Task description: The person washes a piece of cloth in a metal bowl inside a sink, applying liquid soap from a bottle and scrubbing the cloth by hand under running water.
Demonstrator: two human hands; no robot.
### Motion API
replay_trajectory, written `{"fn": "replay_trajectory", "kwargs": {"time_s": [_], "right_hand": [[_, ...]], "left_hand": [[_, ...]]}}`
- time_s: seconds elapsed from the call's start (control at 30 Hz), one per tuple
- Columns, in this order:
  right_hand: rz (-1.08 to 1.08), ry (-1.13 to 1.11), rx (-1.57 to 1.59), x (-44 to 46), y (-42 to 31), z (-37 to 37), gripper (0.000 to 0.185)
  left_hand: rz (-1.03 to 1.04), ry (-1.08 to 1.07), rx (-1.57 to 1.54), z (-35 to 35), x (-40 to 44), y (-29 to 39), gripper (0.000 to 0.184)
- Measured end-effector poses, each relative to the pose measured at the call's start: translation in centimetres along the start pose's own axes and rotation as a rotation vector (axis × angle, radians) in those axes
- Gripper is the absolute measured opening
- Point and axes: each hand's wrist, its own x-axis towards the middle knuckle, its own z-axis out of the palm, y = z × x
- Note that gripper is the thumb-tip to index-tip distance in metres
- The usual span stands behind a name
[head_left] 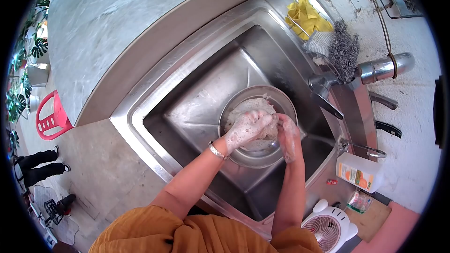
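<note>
One pale, sudsy wad [268,133] inside the metal bowl [257,162], between my hands; long axis unclear. Left hand [244,130] curled on its left side, gripping; right hand [288,137] close on its right, grip can't be told. Neither clearly nearer. Bowl sits in sink [201,89].

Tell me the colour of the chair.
The chair is pinkish red; it shows best in the head view.

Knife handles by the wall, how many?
2: a grey handle nearer the chrome pipe, a black handle nearer the plastic bottle. More may be hidden.
</note>
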Motion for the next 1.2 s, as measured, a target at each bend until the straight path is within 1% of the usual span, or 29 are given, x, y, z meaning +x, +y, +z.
{"fn": "replay_trajectory", "kwargs": {"time_s": [0.03,0.07,0.1,0.13,0.17,0.23,0.27,0.33,0.37,0.43,0.47,0.5,0.57,0.63,0.7,0.77,0.8,0.83,0.87,0.9,0.93,0.97,1.0,1.03,1.07,1.1,1.13,1.17,1.2], "right_hand": [[-0.001,-0.003,-0.001,-0.2,1.3,-0.7,0.030],[0.023,-0.026,-0.160,-0.5,2.8,-1.5,0.033],[0.047,-0.048,-0.319,-0.8,3.1,-1.5,0.037],[0.105,-0.084,-0.280,-1.3,2.8,-0.9,0.041],[0.104,-0.086,-0.280,-1.3,3.5,-1.3,0.041],[0.148,0.076,-0.397,-1.3,4.7,-1.8,0.040],[0.146,0.078,-0.396,-1.3,4.8,-2.5,0.040],[0.059,0.234,-0.356,-1.7,3.1,-2.5,0.030],[0.060,0.235,-0.354,-1.8,2.6,-2.8,0.030],[-0.157,0.160,-0.062,-2.1,1.4,-3.2,0.020],[-0.180,0.125,0.038,-2.1,0.9,-3.0,0.019],[-0.181,0.128,0.039,-2.0,0.5,-2.5,0.019],[-0.241,0.040,0.328,-1.5,-0.3,-1.1,0.021],[-0.243,0.063,0.370,-0.9,-0.7,0.3,0.023],[-0.144,0.159,0.447,-0.2,-0.2,0.8,0.026],[-0.174,0.166,0.373,-0.5,0.6,2.8,0.025],[-0.319,0.168,0.079,-0.9,1.5,3.8,0.022],[-0.459,0.165,-0.218,-1.4,2.4,5.0,0.020],[-0.507,0.137,-0.492,-2.8,2.8,7.3,0.020],[-0.550,0.107,-0.769,-3.9,2.9,8.9,0.022],[-0.548,0.106,-0.771,-3.7,3.1,8.7,0.022],[-0.673,0.105,-0.912,-3.1,3.5,8.5,0.024],[-0.802,0.100,-1.050,-2.3,3.6,8.3,0.025],[-0.584,0.193,-0.971,-0.8,2.6,7.7,0.026],[-0.365,0.287,-0.890,0.8,1.5,6.8,0.026],[-0.366,0.293,-0.893,1.9,1.3,6.2,0.026],[-0.431,0.332,-0.834,3.0,1.3,5.5,0.026],[-0.496,0.365,-0.775,3.5,1.3,5.1,0.026],[-0.469,0.347,-0.745,2.4,1.5,6.3,0.021]], "left_hand": [[0.016,0.011,-0.085,0.0,0.0,0.0,0.026],[0.019,0.014,-0.085,-0.1,0.0,0.2,0.026],[0.019,0.002,-0.243,-0.1,0.0,0.4,0.025],[0.019,-0.011,-0.402,-0.2,0.0,0.5,0.025],[0.020,-0.010,-0.401,-0.1,0.0,0.4,0.025],[0.018,0.015,-0.523,0.1,0.0,0.3,0.025],[0.018,0.013,-0.521,0.1,0.1,0.3,0.025],[0.078,0.021,-0.534,-0.2,0.1,0.2,0.024],[0.076,0.020,-0.533,-0.3,0.1,0.2,0.024],[0.056,0.033,-0.627,-0.4,-0.1,0.4,0.024],[0.094,0.045,-0.655,-0.2,-0.2,0.5,0.025],[0.092,0.042,-0.655,0.0,-0.2,0.5,0.025],[-0.046,0.091,-0.680,0.5,-0.2,0.1,0.025],[0.014,0.078,-0.665,0.9,0.2,-1.1,0.025],[0.073,0.067,-0.650,1.1,0.4,-1.3,0.026],[0.052,0.050,-0.665,1.0,0.2,-0.6,0.027],[0.053,0.056,-0.665,1.0,-0.3,0.3,0.027],[-0.066,0.109,-0.811,1.0,-0.9,1.3,0.026],[-0.188,0.160,-0.956,1.0,-1.3,1.7,0.025],[-0.189,0.163,-0.960,0.5,-1.1,0.7,0.025],[-0.227,0.096,-0.886,-0.3,-0.5,-0.9,0.026],[-0.262,0.031,-0.809,-0.9,0.0,-2.3,0.027],[-0.308,0.021,-0.972,-0.5,-0.2,-2.7,0.031],[-0.115,-0.055,-1.258,1.1,0.3,-8.1,0.024],[-0.104,0.126,-0.969,2.5,-0.2,-6.3,0.023],[-0.093,0.291,-0.675,3.5,-0.7,-4.3,0.030],[-0.091,0.282,-0.676,3.7,-0.6,-4.4,0.030],[-0.110,0.225,-0.715,3.5,-0.5,-4.5,0.036],[-0.129,0.175,-0.758,3.3,-0.6,-4.6,0.044]]}}
